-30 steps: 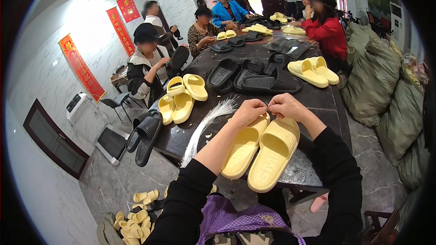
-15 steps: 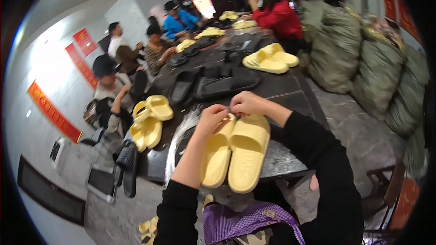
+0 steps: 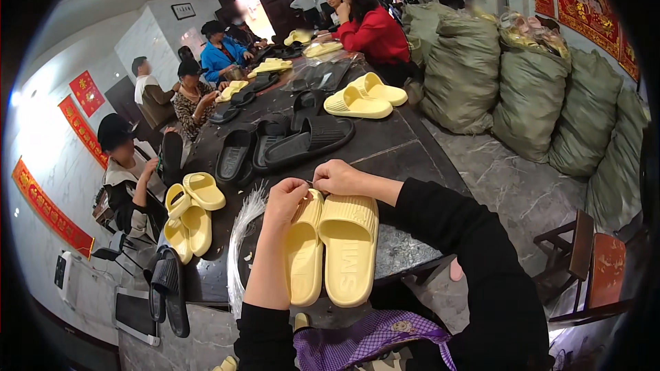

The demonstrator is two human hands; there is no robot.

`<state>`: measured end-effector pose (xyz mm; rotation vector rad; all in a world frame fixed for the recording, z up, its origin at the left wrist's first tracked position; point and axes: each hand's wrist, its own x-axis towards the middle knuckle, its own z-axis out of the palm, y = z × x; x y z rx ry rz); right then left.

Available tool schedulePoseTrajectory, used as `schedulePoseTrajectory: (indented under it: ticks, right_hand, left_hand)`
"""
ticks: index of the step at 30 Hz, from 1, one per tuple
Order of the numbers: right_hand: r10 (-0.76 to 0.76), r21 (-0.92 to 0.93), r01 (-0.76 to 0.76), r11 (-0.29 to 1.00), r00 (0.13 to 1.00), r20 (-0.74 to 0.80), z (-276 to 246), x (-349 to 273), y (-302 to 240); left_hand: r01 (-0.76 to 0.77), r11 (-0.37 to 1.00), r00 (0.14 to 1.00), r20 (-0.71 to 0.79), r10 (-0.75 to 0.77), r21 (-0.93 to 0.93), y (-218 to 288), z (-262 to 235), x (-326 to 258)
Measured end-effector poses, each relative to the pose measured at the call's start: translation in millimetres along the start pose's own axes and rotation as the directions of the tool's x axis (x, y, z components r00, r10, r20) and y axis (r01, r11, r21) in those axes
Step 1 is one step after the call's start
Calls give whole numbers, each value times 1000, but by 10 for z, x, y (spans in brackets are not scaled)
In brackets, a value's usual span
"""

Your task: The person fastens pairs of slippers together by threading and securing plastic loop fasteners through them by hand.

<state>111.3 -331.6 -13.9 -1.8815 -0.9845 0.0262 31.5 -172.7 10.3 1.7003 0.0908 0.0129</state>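
A pair of yellow slide slippers, the left slipper (image 3: 301,264) beside the right slipper (image 3: 349,254), lies at the table's near edge with straps up and heels toward me. My left hand (image 3: 284,203) is closed in a pinch at the left slipper's far end. Close by, my right hand (image 3: 338,177) pinches too, its fingertips almost meeting the left ones. Whatever thin thing sits between the fingertips is too small to make out. Left of my left wrist lies a bundle of thin white strands (image 3: 242,251).
Black slippers (image 3: 302,143) and yellow slippers (image 3: 364,96) lie farther up the dark table (image 3: 405,165). More yellow slippers (image 3: 192,216) and black slippers (image 3: 168,288) line the left edge. Several people sit around the table. Large green sacks (image 3: 459,75) and a wooden chair (image 3: 605,275) stand right.
The view has swung to the right, so the scene sits farther left. Both hands stay pinched together at the slippers' far end, the right one shifted slightly.
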Motion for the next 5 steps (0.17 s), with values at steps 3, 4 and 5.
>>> schedulePoseTrajectory:
  ticks: [3,4,5]
  right_hand:
    - [31,-11,-32,999,997,-70,61,3,33]
    - [-7,-67,1,998,996,-90,74,8,44]
    - [-45,-123,32,992,993,-107,86,17,54]
  left_hand:
    - [7,997,1000,-20,-8,-72,-19,0,37]
    - [7,996,1000,-19,-9,-84,-31,-12,62]
    - [8,995,1000,-19,-9,-97,-45,-31,91]
